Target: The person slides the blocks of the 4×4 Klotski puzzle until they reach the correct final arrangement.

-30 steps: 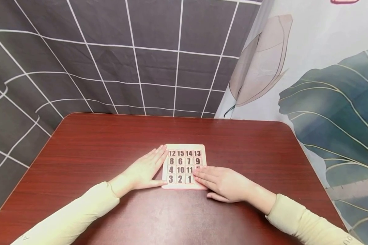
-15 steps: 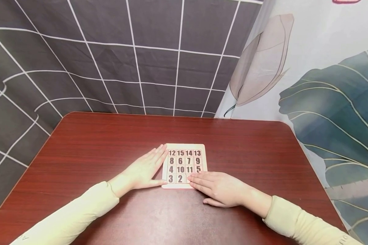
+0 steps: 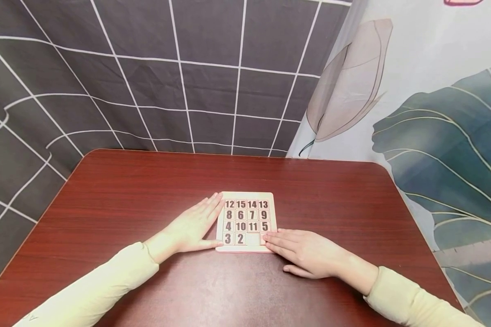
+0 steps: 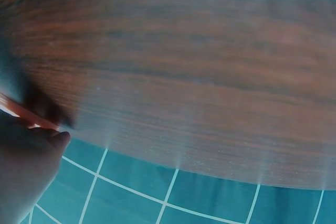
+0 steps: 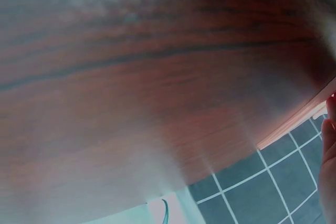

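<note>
A square number slide puzzle (image 3: 246, 249) with a pale frame lies flat on the table, its rows of black-numbered tiles facing up. My left hand (image 3: 192, 227) rests along its left edge, fingers straight at the upper left corner and thumb at the lower left. At the lower right, the straight fingertips of my right hand (image 3: 307, 252) touch the bottom-row corner tile (image 3: 263, 242), mostly covering it. A bare slot shows between that tile and the 2 tile (image 3: 240, 239). The left wrist view catches part of the left hand (image 4: 29, 169); the right hand (image 5: 329, 166) shows at the right wrist view's edge.
The puzzle sits near the middle of a reddish-brown wooden table (image 3: 147, 181) with rounded far corners. Behind it hangs a dark curtain with a white grid (image 3: 147, 86). A white curtain with leaf prints (image 3: 442, 136) hangs at the right.
My right hand went from the right-hand tiles left onto the 1 tile, then back right, sliding that tile into the lower right corner. The left hand has stayed put.
</note>
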A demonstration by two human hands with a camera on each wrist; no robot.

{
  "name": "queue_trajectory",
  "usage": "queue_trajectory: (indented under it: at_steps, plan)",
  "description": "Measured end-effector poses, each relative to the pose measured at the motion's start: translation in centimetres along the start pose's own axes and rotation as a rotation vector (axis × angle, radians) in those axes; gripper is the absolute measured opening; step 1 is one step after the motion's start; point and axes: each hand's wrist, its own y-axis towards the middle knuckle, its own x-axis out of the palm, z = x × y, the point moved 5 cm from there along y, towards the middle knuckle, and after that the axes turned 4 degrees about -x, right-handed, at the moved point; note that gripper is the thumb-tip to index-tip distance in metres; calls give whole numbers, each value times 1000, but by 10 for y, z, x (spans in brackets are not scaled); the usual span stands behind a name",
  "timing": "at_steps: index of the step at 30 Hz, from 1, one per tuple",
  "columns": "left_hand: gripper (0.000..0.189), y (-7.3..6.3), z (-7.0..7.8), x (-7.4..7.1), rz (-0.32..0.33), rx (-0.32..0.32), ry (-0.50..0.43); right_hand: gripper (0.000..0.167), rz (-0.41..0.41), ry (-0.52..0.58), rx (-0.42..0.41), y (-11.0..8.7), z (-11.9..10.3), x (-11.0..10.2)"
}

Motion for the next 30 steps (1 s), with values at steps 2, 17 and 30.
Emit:
queue_trajectory:
  at_steps: [2, 17, 30]
  plan:
    - [104, 0, 0, 0, 2, 1, -2, 58, 3, 24, 8, 1, 0, 1]
    - [104, 0, 0, -1, 0, -8, -10, 65, 12, 16, -80, 48, -5, 11]
    - [103, 0, -1, 2, 12, -1, -1, 65, -54, 25, -43, 46, -4, 7]
